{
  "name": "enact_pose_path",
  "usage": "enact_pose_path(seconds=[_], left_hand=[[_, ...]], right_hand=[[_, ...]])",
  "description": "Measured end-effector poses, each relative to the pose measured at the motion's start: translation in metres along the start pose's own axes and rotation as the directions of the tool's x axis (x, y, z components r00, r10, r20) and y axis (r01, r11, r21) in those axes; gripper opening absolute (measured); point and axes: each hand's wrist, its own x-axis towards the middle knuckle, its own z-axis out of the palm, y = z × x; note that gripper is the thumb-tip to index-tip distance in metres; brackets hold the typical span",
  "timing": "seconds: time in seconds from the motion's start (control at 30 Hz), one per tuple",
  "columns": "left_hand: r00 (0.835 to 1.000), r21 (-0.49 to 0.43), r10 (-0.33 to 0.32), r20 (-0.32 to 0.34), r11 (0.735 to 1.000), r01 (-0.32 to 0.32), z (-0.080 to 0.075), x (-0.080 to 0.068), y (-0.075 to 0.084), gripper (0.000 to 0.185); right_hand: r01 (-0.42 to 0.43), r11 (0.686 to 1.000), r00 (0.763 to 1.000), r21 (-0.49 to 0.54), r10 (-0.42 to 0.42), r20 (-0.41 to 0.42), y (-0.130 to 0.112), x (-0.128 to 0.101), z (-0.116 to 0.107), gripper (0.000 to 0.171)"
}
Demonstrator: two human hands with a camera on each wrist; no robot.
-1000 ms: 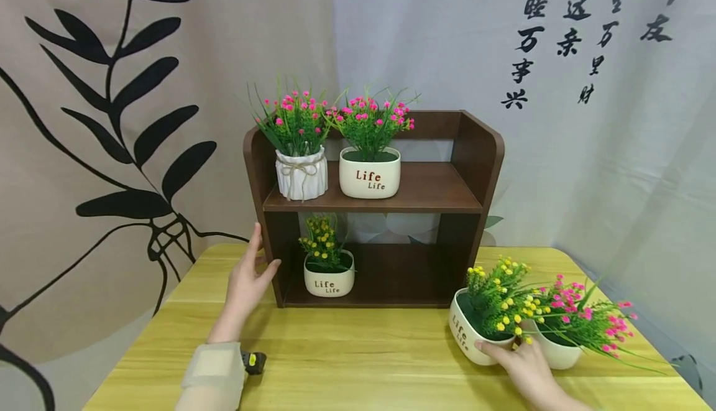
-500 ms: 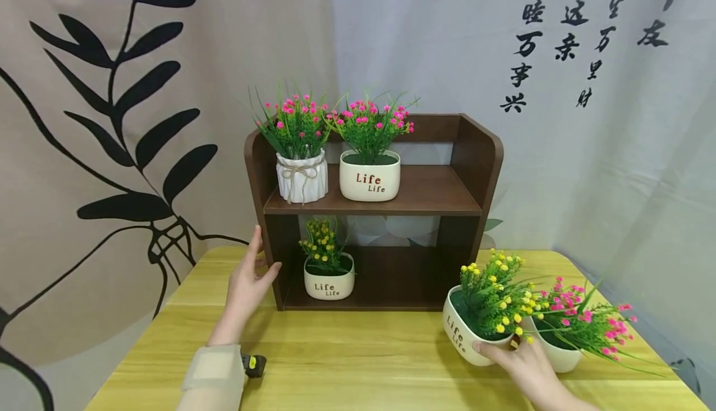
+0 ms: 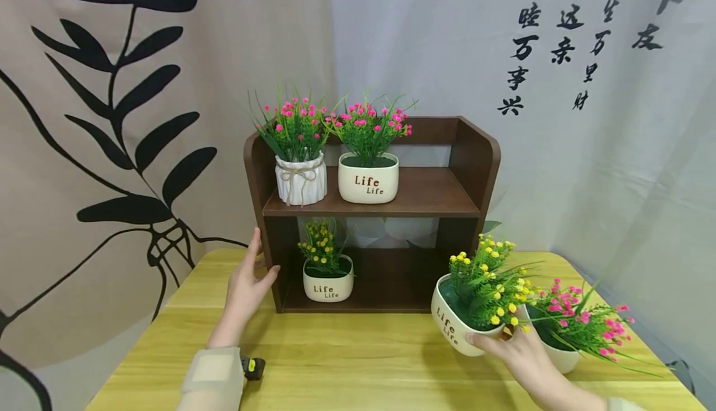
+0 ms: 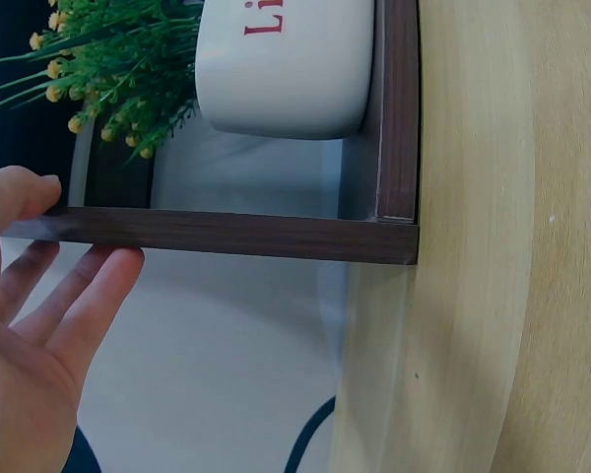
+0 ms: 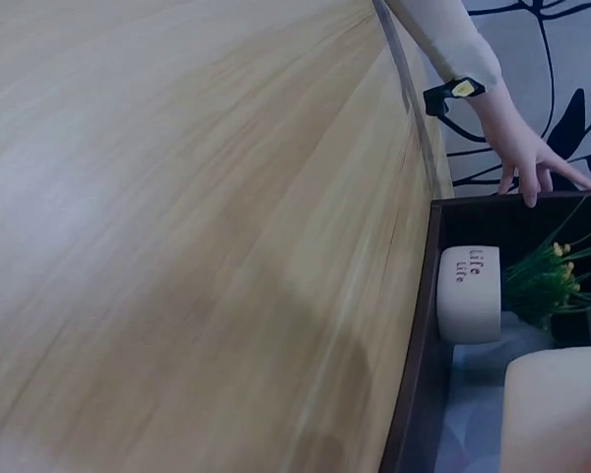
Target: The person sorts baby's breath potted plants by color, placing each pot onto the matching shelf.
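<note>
My left hand (image 3: 246, 286) grips the left side panel of a brown two-tier wooden shelf (image 3: 371, 209). In the left wrist view, the thumb is on the panel's inner side and the fingers on its outer side. My right hand (image 3: 523, 355) holds a cream "Life" flowerpot (image 3: 455, 321) with yellow artificial flowers, thumb on its near side and other fingers mostly hidden. The pot tilts leftward above the table, in front of the shelf's lower right corner. In the right wrist view, the held flowerpot (image 5: 557, 414) shows at the lower right.
Behind my right hand, a flowerpot with pink flowers (image 3: 562, 356) stands on the wooden table (image 3: 347, 367). A white twine-tied pot (image 3: 302, 181) and a "Life" pot (image 3: 368, 181) occupy the upper tier. Another yellow-flowered pot (image 3: 328, 286) sits lower left.
My right hand has lifted the yellow-flowered pot and carried it left, away from the pink-flowered one. My left hand stays on the shelf panel.
</note>
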Motion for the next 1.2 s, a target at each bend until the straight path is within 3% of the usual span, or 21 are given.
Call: enact_pose_path(seconds=[0.33, 0.53, 0.73, 1.07, 1.2], left_hand=[[1.0, 0.01, 0.004, 0.001, 1.0, -0.004, 0.0, -0.001, -0.003, 0.096], [1.0, 0.011, 0.021, -0.01, 1.0, -0.021, 0.001, -0.001, -0.003, 0.096], [1.0, 0.007, 0.016, -0.011, 1.0, -0.016, 0.0, -0.001, -0.004, 0.094], [1.0, 0.002, 0.027, -0.008, 1.0, -0.027, -0.001, -0.001, -0.004, 0.094], [1.0, -0.002, 0.027, -0.009, 1.0, -0.027, 0.001, -0.001, -0.004, 0.094]], right_hand=[[0.095, 0.985, 0.995, 0.143, -0.094, -0.015, -0.014, -0.001, 0.013, 0.076], [0.065, 0.984, 0.997, 0.165, -0.071, 0.031, -0.019, 0.002, 0.021, 0.077], [0.09, 0.979, 0.993, 0.182, -0.102, 0.054, -0.018, 0.006, 0.035, 0.075], [0.066, 0.955, 0.991, 0.29, -0.096, 0.091, -0.009, 0.01, 0.06, 0.077], [0.061, 0.962, 0.991, 0.266, -0.09, 0.098, -0.004, 0.012, 0.068, 0.08]])
